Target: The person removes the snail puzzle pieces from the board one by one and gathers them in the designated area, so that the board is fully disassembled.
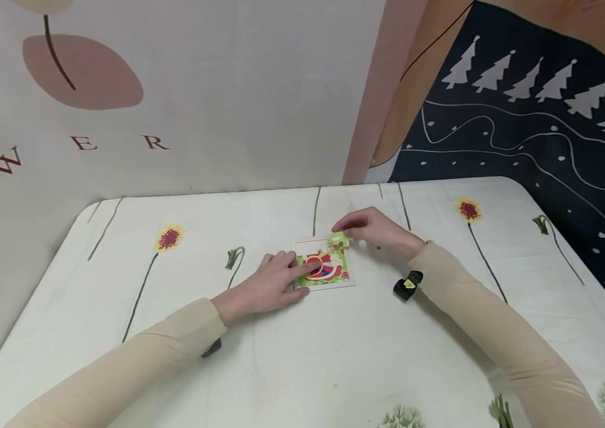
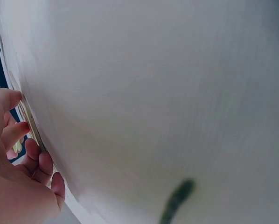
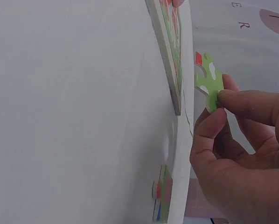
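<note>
A small square jigsaw puzzle board (image 1: 337, 287) with a colourful picture and a pale frame lies on the table. My left hand (image 1: 270, 282) rests at its left side, index finger stretched over the picture and pressing it, thumb by the front edge. Above the board's back right corner, my right hand (image 1: 374, 230) pinches a green jigsaw piece (image 3: 210, 84) with white patches and a red corner between thumb and fingers. In the right wrist view the piece is held tilted, apart from the board's edge. Another jigsaw piece (image 3: 163, 195) lies on the table beneath the right hand, mostly hidden in the head view.
The table (image 1: 302, 368) wears a white cloth printed with flowers and stems. Behind it hangs a pale curtain (image 1: 254, 89) with letters, and a dark cloth (image 1: 538, 137) with white trees at the right. Black wrist devices (image 1: 406, 285) sit under both sleeves.
</note>
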The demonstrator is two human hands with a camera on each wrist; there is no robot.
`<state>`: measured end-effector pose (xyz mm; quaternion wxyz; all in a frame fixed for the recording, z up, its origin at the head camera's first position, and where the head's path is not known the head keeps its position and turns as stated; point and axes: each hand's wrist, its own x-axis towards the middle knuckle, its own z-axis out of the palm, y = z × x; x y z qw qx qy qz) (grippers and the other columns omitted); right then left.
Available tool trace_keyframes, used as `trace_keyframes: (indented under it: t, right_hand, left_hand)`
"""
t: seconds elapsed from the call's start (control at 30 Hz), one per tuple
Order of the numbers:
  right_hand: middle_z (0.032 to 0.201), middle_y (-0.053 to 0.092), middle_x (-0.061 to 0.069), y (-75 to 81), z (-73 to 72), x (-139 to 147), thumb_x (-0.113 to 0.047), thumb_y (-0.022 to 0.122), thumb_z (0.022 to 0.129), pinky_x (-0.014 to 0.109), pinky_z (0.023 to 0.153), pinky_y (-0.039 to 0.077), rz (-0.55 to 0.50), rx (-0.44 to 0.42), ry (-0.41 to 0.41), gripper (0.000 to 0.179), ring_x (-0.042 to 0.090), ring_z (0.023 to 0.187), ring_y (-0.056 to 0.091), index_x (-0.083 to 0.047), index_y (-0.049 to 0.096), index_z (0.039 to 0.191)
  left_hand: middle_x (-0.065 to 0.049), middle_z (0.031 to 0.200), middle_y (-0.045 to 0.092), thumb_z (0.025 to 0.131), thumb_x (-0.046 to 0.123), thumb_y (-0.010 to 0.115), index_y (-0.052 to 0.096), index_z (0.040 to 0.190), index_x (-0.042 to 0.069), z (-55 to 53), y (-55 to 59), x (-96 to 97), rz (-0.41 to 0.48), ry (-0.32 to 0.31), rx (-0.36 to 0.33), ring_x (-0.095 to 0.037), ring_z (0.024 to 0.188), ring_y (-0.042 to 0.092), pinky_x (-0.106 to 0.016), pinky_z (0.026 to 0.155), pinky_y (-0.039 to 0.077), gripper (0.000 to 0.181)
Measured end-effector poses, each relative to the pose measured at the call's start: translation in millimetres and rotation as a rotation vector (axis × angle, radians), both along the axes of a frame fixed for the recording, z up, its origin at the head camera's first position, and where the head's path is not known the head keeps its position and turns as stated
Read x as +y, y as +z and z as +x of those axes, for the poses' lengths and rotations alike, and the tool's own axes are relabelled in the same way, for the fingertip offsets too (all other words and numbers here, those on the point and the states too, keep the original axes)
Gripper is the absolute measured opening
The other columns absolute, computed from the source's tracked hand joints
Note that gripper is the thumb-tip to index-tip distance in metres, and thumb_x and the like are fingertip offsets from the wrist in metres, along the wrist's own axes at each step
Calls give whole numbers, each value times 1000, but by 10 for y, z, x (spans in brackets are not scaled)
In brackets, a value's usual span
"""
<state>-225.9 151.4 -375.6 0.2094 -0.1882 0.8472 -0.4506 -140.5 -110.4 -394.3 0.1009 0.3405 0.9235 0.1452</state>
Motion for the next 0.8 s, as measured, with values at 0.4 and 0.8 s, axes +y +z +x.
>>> trace_keyframes:
  t: [0.4, 0.8]
  right_hand:
    - [126, 66, 15, -34, -36, 180, -8, 55, 99, 24, 70, 44, 42, -20, -58, 28, 20, 90, 55, -4, 69, 123]
    - [130, 65, 14, -26, -38, 373, -7, 54, 99, 35, 97, 42, 66, -32, -91, 29, 25, 111, 56, -5, 69, 123]
  left_hand:
    - [1, 93, 44, 96, 36, 63, 50, 148, 24, 2, 10, 0, 8, -4, 11, -15, 90, 38, -32, 80, 28, 54]
    - [2, 91, 41, 96, 36, 64, 51, 147, 23, 8, 9, 4, 6, 5, -8, -15, 86, 35, -31, 77, 24, 55]
